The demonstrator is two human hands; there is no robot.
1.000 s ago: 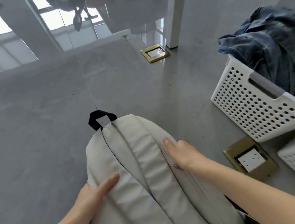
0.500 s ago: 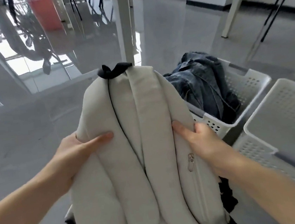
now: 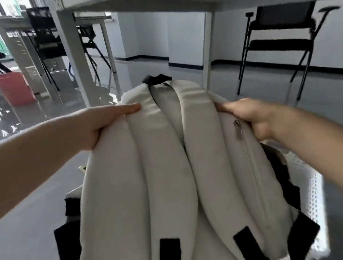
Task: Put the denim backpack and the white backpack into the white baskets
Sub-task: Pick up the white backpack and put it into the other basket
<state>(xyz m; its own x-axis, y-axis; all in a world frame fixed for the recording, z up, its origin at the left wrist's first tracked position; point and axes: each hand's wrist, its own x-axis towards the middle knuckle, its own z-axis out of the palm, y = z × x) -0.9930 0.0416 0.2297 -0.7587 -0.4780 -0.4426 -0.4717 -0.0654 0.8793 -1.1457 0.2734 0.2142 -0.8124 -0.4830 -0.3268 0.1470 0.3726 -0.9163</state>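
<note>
The white backpack [image 3: 167,173] fills the middle of the head view, held up off the floor with its padded straps facing me and its black top handle at the far end. My left hand [image 3: 101,123] grips its upper left edge. My right hand [image 3: 252,116] grips its upper right edge beside a zipper pull. A slice of a white perforated basket [image 3: 314,194] shows just right of the pack, below my right forearm. The denim backpack is hidden from view.
A white table's leg [image 3: 75,61] and top rise just ahead. A black folding chair [image 3: 280,40] stands at the right, a red bin [image 3: 14,88] and more chairs at the left. Glossy grey floor lies all around.
Both hands have lifted the white backpack higher and the view has tilted up. The basket holding the denim backpack has dropped out of sight behind the pack.
</note>
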